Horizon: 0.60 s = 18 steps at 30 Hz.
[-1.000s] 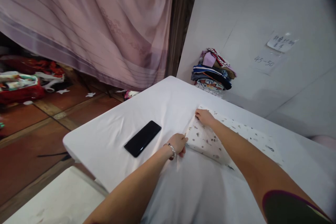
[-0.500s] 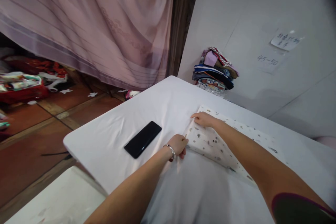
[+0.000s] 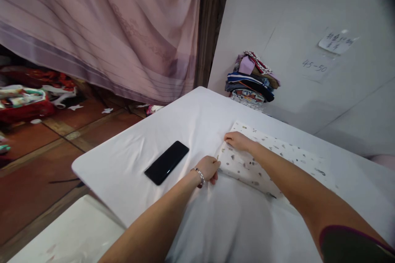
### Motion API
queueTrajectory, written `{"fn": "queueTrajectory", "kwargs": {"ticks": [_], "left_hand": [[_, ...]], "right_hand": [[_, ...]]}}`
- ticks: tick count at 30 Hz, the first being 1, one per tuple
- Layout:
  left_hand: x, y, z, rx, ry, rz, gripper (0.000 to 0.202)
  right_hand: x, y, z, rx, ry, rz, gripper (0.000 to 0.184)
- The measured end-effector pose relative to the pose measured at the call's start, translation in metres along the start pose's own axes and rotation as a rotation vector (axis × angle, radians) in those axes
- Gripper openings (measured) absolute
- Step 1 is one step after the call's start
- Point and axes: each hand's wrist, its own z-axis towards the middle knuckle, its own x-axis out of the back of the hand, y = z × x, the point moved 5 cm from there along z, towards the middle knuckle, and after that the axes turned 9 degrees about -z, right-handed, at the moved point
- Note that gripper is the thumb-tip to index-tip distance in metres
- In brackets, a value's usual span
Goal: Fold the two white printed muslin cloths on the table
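A folded white cloth with small dark prints (image 3: 277, 156) lies on a table covered in white fabric (image 3: 129, 160). My left hand (image 3: 209, 167), a bracelet on its wrist, pinches the cloth's near left corner with closed fingers. Farther back, my right hand (image 3: 236, 140) presses on the cloth's left edge, its fingers curled over the fold.
A black phone (image 3: 167, 162) lies flat on the table left of my hands. A stack of folded colourful clothes (image 3: 251, 82) sits at the table's far edge by the white wall. A pink curtain (image 3: 123, 28) hangs at the left above a brown tiled floor with clutter.
My right hand drew back along the cloth's left edge, lifted the top layer a little, then laid it flat again. My left hand stayed at the near corner.
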Motion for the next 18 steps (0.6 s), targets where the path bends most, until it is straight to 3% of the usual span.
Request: {"fn": "queueTrajectory", "kwargs": {"ticks": [9, 18], "left_hand": [[-0.0012, -0.0044, 0.0056, -0.034, -0.011, -0.015, 0.03], [-0.001, 0.0007, 0.0014, -0.027, -0.006, -0.002, 0.03]], "right_hand": [[0.0028, -0.0009, -0.0071, 0.057, -0.102, -0.077, 0.024], [0.004, -0.0016, -0.0077, 0.055, -0.074, -0.178, 0.012]]}}
